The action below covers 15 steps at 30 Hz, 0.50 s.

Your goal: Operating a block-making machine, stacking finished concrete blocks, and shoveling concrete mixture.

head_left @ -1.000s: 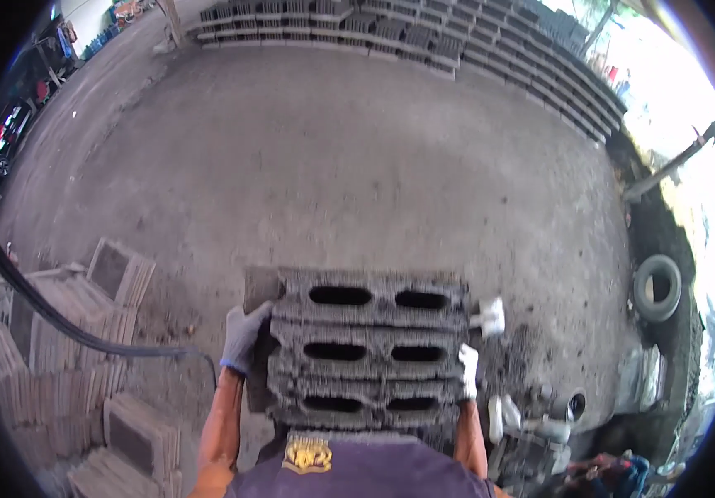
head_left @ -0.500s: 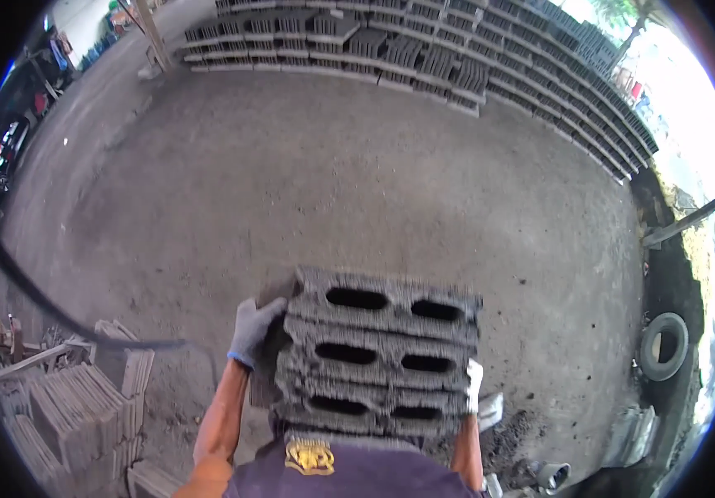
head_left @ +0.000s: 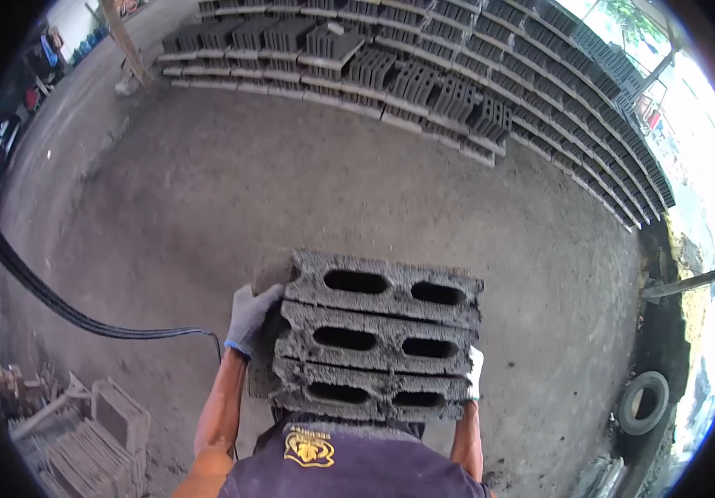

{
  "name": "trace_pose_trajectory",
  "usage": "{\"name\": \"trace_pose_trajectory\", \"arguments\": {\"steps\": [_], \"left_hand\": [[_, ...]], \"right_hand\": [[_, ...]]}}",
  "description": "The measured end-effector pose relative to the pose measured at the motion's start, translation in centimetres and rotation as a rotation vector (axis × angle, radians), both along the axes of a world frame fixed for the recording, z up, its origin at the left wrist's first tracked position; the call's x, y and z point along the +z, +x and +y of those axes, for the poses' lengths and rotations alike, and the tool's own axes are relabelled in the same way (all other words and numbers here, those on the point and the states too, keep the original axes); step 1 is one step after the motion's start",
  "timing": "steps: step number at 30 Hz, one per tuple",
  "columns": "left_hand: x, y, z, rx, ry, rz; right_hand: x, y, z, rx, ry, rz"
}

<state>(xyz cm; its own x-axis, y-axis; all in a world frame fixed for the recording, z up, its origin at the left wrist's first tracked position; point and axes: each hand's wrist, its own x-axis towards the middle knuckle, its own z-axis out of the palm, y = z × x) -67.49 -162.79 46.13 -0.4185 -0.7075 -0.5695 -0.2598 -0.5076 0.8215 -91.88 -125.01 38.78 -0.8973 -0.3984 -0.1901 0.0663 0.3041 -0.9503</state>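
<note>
Head view: nearest is the person's dark shirt (head_left: 349,466), with a yellow badge on it. Just past it are three rough, dark blocks (head_left: 388,342), side by side, between the two hands. Their long holes face up. The left hand (head_left: 254,318), in a gray glove, is at the left side of the blocks, with its thumb apart from the fingers. The right hand (head_left: 475,372), in a white glove, is at the right side, and the blocks hide part of it. I cannot tell if the fingers of either hand are curled tight, or what is under the blocks.

To hold this load well, keep both hands at the same height so it stays flat. Keep it near the tummy, and don't squeeze or bump the rough edges, as they might crumble.

Farther off, a black cord (head_left: 84,325) bends on the left, thin boards (head_left: 96,458) lie low on the left, and a tire (head_left: 644,404) lies on the right. Farthest away are long rows of blocks (head_left: 449,100).
</note>
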Motion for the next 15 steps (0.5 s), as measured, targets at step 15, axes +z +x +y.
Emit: {"name": "trace_pose_trajectory", "arguments": {"steps": [15], "left_hand": [[2.2,-25.9,-21.2,0.09,-0.093,-0.035]], "right_hand": [[1.9,-30.4,-24.6,-0.081,-0.065,-0.224]]}}
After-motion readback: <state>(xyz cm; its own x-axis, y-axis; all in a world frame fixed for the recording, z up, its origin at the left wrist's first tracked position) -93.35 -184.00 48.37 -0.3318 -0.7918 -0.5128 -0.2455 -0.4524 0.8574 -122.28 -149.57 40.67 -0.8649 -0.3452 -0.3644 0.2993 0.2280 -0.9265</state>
